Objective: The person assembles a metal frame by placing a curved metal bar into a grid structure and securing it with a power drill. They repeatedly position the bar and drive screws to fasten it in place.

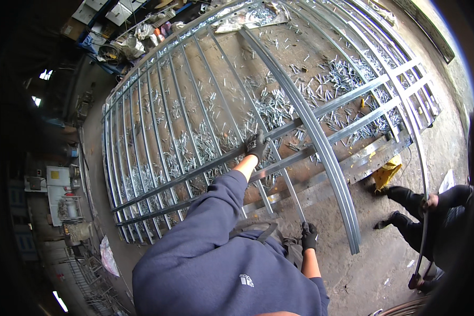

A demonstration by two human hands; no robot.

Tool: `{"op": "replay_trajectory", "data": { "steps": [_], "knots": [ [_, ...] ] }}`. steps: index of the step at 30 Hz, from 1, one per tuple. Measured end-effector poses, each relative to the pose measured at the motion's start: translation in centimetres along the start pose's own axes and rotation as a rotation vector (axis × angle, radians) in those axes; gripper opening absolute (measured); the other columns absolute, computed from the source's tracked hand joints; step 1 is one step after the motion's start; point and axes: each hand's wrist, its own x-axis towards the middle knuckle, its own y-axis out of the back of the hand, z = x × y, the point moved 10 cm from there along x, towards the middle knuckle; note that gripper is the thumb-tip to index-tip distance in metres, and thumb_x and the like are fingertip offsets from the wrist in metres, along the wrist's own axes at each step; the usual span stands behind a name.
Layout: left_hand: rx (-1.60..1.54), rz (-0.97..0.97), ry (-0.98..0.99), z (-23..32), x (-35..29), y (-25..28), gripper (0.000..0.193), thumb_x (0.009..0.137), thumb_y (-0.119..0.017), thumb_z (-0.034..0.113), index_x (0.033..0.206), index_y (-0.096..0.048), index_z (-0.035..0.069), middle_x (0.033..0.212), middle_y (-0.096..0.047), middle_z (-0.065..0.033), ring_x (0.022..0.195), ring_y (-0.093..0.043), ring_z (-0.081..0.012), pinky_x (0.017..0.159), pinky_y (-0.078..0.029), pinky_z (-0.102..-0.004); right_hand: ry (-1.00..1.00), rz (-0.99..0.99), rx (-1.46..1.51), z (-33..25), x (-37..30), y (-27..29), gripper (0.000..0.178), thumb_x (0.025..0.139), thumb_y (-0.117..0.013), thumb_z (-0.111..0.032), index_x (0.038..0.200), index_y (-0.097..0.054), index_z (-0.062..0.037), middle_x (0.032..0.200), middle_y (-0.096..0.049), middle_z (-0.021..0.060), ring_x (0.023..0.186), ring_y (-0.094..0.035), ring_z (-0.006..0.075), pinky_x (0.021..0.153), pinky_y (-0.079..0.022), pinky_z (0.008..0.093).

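My left hand, in a dark glove, reaches out over a long metal crossbar. Its fingers close around a slim metal bar where this passes over the crossbar; the exact grip is partly hidden. Nearer my body, my right hand, also gloved, is closed on the near end of the same bar. The bar runs away from me over the wide worktable, roughly parallel to several other slim bars. To the right, a bundle of ribbed metal profiles lies across the crossbars and juts past the table's near edge.
Many short metal pieces lie scattered on the tabletop. At the right, another person holds a long curving bar. A yellow bag sits by the table edge. Clutter fills the far left, and coiled tubing lies bottom right.
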Motion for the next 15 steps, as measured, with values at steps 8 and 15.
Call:
{"op": "replay_trajectory", "data": {
  "steps": [8,15],
  "knots": [
    [-0.07,-0.064,0.024,-0.2,0.0,-0.3,0.053,0.101,-0.056,0.047,0.136,-0.055,0.007,0.102,-0.068,-0.0152,0.101,-0.064,-0.036,0.09,-0.048,-0.0459,0.09,0.068,-0.077,-0.3,0.2,0.1,0.029,0.101,-0.066,-0.032,0.096,-0.068,-0.0033,0.069,-0.05,-0.0014,0.067,-0.042,0.0115,0.059,-0.037,0.0334],
    [0.011,0.149,-0.076,0.7,-0.6,1.5,0.039,0.099,-0.058,0.044,0.116,-0.057,0.009,0.103,-0.065,-0.0145,0.103,-0.061,-0.0375,0.089,-0.045,-0.0489,0.018,0.028,-0.044,-0.9,1.7,-1.9,0.033,0.102,-0.064,-0.036,0.093,-0.065,-0.0039,0.07,-0.048,-0.0031,0.063,-0.039,0.0114,0.057,-0.035,0.0329]
  ]
}}
